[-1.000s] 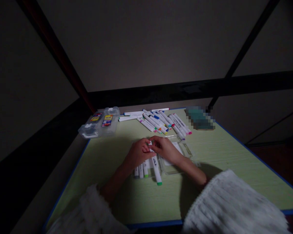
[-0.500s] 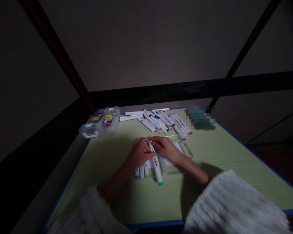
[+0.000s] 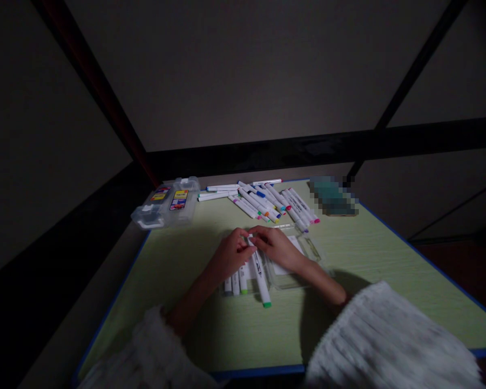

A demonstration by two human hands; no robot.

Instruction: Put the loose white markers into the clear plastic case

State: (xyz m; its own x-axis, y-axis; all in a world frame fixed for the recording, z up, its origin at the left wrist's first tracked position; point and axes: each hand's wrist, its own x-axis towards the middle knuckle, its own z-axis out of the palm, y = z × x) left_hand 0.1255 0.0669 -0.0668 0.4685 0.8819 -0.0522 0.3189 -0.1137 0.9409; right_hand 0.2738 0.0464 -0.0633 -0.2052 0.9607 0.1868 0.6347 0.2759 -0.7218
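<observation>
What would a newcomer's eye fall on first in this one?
Probably the green-ended marker that the left hand and right hand grip at its far end, over an open clear case on the table. Next, the pile of white markers along the far side, and the pixelated blue-green patch near the far right corner.

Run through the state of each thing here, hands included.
Green-ended marker: held, slanting
Left hand: fingers closed on it
Right hand: fingers at its far end
Near case: open, markers in its left half
Far case: open or shut unclear
Loose markers: scattered, some overlapping
Blurred item: state unclear
</observation>
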